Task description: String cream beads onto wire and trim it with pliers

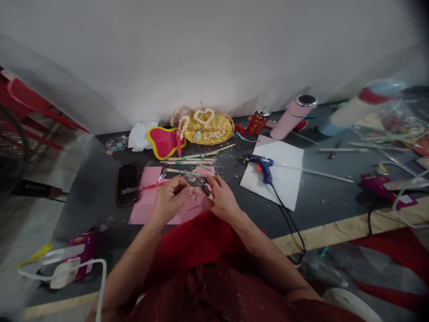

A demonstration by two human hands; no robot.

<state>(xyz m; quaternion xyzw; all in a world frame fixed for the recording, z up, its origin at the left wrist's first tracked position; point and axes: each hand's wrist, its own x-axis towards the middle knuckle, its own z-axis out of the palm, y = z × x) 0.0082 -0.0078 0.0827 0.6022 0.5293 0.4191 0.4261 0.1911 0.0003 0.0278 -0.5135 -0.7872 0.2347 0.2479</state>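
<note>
Toward the front edge of a dark grey worktop (pixel 100 188), over a pink paper sheet (pixel 142 212), the right hand (pixel 223 200) grips grey metal hand cutters (pixel 197 180), their long axis slanting forward-left toward the left hand (pixel 170 200), whose fingers pinch a piece too small to identify.

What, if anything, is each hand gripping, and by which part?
The right hand holds a plier-like tool by its handles. The left hand is at the tool's head; whether it pinches something small cannot be told.
</note>
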